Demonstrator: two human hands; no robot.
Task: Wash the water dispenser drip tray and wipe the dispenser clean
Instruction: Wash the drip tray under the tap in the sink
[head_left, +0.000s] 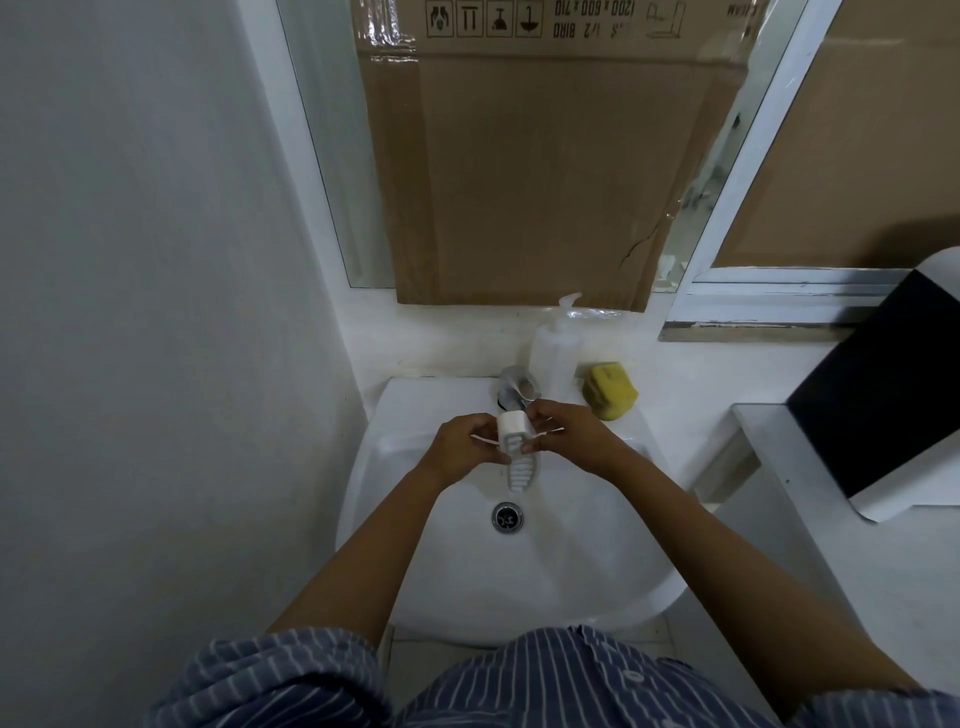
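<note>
Hands: left hand (464, 442) and right hand (563, 433) both pinch the small white slotted plastic drip tray (511, 434).
Risk: wet tray may slip into the white ceramic basin (597, 561).

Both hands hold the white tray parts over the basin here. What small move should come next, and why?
Probably reach the right hand to the yellow sponge on the basin ledge beside the soap bottle. Both hands, left hand included, hold the drip tray under the tap, above the drain, with no scrubber in the grip yet.

white sink (415, 597) ledge: soap btl (555, 353), yellow sponge (609, 391) by tap (514, 387)
</note>
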